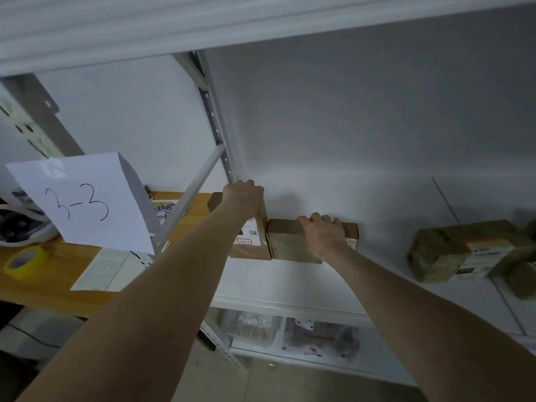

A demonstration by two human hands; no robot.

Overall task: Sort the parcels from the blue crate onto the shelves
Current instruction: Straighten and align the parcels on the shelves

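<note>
Two brown cardboard parcels stand side by side at the back of a white shelf (290, 282). My left hand (245, 195) grips the top far edge of the taller left parcel (251, 242), which carries a white label with a QR code. My right hand (323, 230) lies over the top of the lower right parcel (290, 242), fingers curled over its far edge. A paper sign (84, 204) marked "3-3" hangs from the shelf post at the left. The blue crate is out of view.
More tape-wrapped parcels (458, 250) lie at the right end of the shelf. A wooden table (52, 288) at left holds a yellow tape roll (24, 261) and papers. The lower shelf holds bagged parcels (319, 335). A grey shelf post (214, 117) rises at the back.
</note>
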